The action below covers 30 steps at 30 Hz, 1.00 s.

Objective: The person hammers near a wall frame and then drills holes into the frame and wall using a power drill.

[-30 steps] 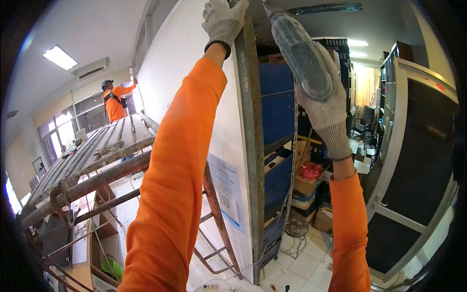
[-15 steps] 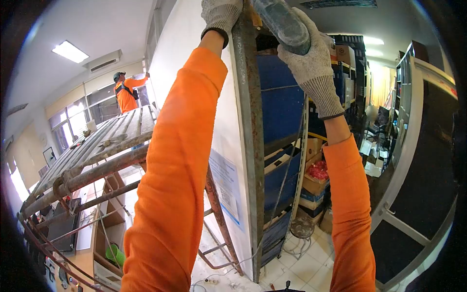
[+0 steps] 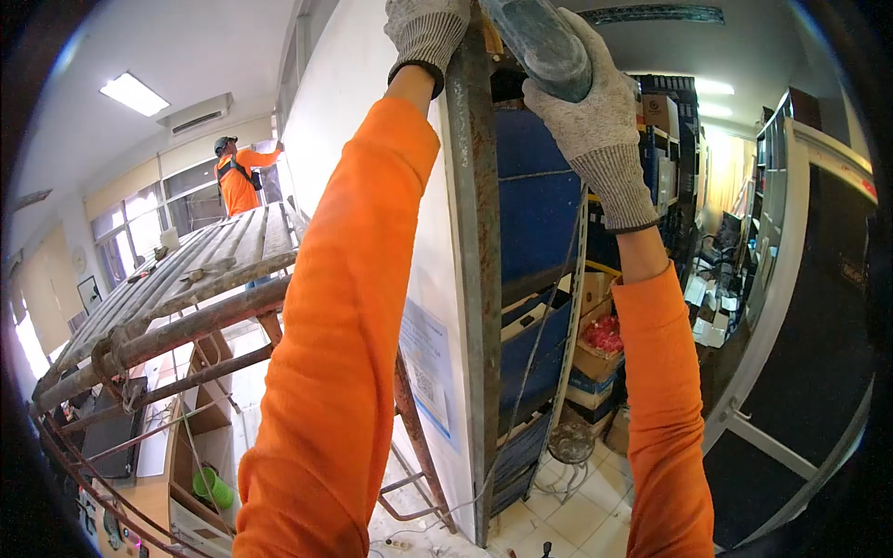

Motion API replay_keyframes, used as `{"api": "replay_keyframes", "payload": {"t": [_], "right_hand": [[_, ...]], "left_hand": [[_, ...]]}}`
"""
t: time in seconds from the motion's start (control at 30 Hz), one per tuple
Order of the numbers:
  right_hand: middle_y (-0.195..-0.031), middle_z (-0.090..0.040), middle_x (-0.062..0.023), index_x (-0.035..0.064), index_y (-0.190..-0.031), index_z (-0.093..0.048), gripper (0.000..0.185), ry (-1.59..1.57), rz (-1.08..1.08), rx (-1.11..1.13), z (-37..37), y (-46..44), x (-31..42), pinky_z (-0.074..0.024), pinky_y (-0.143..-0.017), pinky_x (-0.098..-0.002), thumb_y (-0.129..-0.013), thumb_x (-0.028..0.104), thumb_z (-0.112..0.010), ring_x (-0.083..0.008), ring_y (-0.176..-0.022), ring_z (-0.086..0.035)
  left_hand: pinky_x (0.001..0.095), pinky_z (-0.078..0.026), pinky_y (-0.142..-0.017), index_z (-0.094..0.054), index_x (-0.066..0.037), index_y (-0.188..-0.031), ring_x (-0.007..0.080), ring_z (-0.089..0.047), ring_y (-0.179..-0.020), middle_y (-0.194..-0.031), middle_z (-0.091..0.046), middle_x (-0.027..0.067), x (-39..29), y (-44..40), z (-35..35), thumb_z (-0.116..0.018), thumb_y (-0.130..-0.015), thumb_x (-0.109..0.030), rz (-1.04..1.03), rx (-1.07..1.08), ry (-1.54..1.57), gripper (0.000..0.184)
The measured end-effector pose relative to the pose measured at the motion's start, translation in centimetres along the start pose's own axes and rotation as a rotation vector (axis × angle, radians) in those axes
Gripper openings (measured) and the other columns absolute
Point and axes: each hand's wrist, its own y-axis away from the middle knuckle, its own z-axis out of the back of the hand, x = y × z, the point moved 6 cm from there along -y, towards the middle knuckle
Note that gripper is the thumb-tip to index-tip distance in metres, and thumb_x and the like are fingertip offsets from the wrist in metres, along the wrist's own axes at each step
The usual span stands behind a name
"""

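Your gloved right hand (image 3: 595, 116) is closed around the power tool (image 3: 547, 58), which lies along the palm, its rounded end near the heel of the hand, just right of the steel post (image 3: 473, 279) edging the white partition (image 3: 430, 209). The tool's body is grey-green, scuffed and dusty; its front runs out of view. Your gloved left hand (image 3: 428, 26) is at the partition's right edge, high up; its fingers are cut off, so its grip cannot be told.

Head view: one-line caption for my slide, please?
Gloved left hand beside a metal post, gloved right hand gripping a handheld tool.
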Motion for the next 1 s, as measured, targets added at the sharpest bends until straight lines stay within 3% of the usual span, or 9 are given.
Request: {"api": "replay_keyframes", "payload": {"t": [0.13, 0.23, 0.53, 0.63, 1.0], "right_hand": [[-0.133, -0.068, -0.0169, 0.0034, -0.153, -0.047, 0.083, -0.193, -0.088, -0.019, -0.6, -0.1, -0.5, -0.0512, -0.107, -0.0362, -0.082, 0.017, -0.088, -0.0236, -0.125, -0.065], [-0.131, -0.069, -0.0166, 0.0026, -0.151, -0.049, 0.080, -0.093, -0.052, -0.039, -0.5, -0.3, 0.8, -0.0517, -0.106, -0.0353, -0.083, 0.018, -0.089, -0.0221, -0.123, -0.065], [-0.129, -0.071, -0.0129, 0.0010, -0.145, -0.055, 0.070, -0.164, -0.076, -0.056, -0.2, -0.7, 1.0, -0.0531, -0.104, -0.0332, -0.083, 0.011, -0.085, -0.0186, -0.119, -0.067], [-0.127, -0.072, -0.0129, 0.0005, -0.144, -0.056, 0.068, -0.130, 0.036, -0.068, -0.5, -0.9, 0.3, -0.0532, -0.104, -0.0330, -0.083, 0.009, -0.084, -0.0182, -0.118, -0.068], [-0.125, -0.074, -0.0124, 0.0004, -0.145, -0.056, 0.069, -0.136, -0.039, -0.048, -0.7, -0.5, 1.1, -0.0544, -0.102, -0.0319, -0.083, 0.008, -0.084, -0.0173, -0.115, -0.070]], "left_hand": [[0.0557, -0.049, -0.100, -0.062, 0.005, -0.112, 0.0507, -0.061, -0.115, -0.116, -0.065, 0.0336, -0.2, 0.4, 0.5, -0.064, -0.091, -0.052, 0.010, 0.001, 0.015, 0.060], [0.0559, -0.048, -0.100, -0.062, 0.004, -0.113, 0.0506, -0.061, -0.115, -0.116, -0.065, 0.0332, -0.3, 0.5, 0.6, -0.064, -0.091, -0.052, 0.007, -0.023, 0.005, 0.061], [0.0561, -0.048, -0.100, -0.062, 0.004, -0.113, 0.0503, -0.061, -0.115, -0.116, -0.065, 0.0328, -0.3, 0.5, 0.3, -0.063, -0.091, -0.053, -0.018, -0.007, 0.010, 0.062], [0.0562, -0.048, -0.099, -0.062, 0.004, -0.112, 0.0505, -0.061, -0.115, -0.115, -0.065, 0.0330, -0.1, 0.3, 0.2, -0.063, -0.091, -0.053, -0.020, -0.019, 0.003, 0.061], [0.0562, -0.048, -0.099, -0.062, 0.004, -0.111, 0.0506, -0.061, -0.113, -0.114, -0.065, 0.0329, -0.1, 0.3, 0.3, -0.062, -0.090, -0.050, -0.019, -0.017, 0.014, 0.058]]}}
